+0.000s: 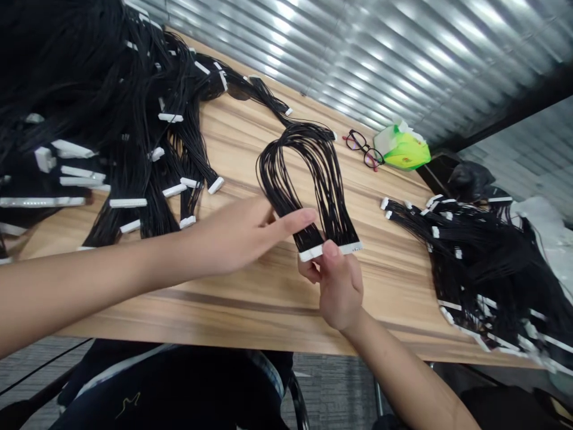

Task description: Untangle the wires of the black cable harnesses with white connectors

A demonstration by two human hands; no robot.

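A black wire harness (329, 173) is looped over above the wooden table, its two white connectors (350, 246) side by side at the near end. My right hand (341, 286) pinches these connectors, thumb on top where they meet. My left hand (250, 233) closes around the left-hand strand of wires, thumb laid across it; its other fingers are partly hidden behind the wires. The far bend of the loop rises away from me.
A large heap of black harnesses (134, 107) with white connectors covers the table's left. Another pile (487, 257) lies at the right. Eyeglasses (364, 149) and a green-and-white packet (403, 146) sit at the back edge, before a corrugated metal wall (340, 54).
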